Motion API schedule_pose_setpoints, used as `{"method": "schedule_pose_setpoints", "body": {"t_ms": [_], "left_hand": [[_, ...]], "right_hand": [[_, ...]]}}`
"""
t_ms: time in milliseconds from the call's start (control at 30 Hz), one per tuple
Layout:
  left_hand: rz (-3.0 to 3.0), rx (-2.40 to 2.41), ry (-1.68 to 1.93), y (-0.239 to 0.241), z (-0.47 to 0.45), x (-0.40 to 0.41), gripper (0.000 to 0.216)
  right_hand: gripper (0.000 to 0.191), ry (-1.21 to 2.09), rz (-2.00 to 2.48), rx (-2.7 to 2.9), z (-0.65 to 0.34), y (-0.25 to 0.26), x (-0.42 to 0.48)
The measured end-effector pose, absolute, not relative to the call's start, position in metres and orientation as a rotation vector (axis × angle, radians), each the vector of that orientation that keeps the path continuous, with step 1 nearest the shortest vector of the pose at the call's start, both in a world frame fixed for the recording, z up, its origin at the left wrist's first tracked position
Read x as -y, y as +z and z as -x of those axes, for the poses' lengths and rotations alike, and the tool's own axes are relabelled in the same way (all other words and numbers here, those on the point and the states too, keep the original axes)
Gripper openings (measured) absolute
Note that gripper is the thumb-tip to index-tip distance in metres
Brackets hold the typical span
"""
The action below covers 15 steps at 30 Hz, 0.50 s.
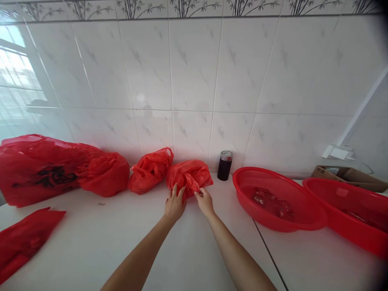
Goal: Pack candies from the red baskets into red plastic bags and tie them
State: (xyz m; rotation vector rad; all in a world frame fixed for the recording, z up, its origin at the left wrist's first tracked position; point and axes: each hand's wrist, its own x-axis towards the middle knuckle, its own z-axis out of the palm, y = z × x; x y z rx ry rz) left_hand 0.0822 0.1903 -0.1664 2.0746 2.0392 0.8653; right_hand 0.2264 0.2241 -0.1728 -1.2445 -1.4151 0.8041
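Note:
A small red plastic bag (190, 174) lies on the white counter (100, 238) near the tiled wall. My left hand (174, 204) rests on the bag's near left edge, fingers pointing up against the plastic. My right hand (205, 201) pinches the bag's near right edge between thumb and fingers. Both arms reach forward from the bottom of the view.
Another small red bag (150, 169) sits just left, then a large red bag (54, 167) with black print. A flat red bag (24, 238) lies at the near left. A dark jar (224, 165) stands by the wall. Two red baskets (275, 198) (351, 214) sit right, with a cardboard box (351, 176) behind.

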Motion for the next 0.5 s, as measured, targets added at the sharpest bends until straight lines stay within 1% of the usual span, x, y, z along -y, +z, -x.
{"method": "schedule_pose_setpoints", "body": {"t_ms": [100,167,233,333,433,500], "left_hand": [[-2.005,-2.041,0.87,-0.167,-0.079,-0.207,0.058],[-1.965,-2.029,0.918,-0.159,-0.082,-0.209,0.053],[-1.925,-2.011,1.006,-0.146,-0.088,-0.2,0.046],[-1.883,-1.923,1.143,-0.126,-0.102,-0.166,0.038],[-1.74,-1.548,1.098,-0.116,-0.12,-0.117,0.044],[-1.503,-1.196,0.985,-0.116,-0.129,-0.088,0.042]], "right_hand": [[0.018,0.754,1.163,1.296,-0.265,-0.156,-0.198],[0.016,0.731,1.117,1.253,-0.29,-0.145,-0.177],[0.011,0.737,1.046,1.215,-0.31,-0.138,-0.155],[0.012,0.781,0.91,1.186,-0.326,-0.139,-0.124],[0.013,0.833,0.853,1.214,-0.326,-0.149,-0.099],[0.015,0.903,0.83,1.237,-0.322,-0.156,-0.086]]}}
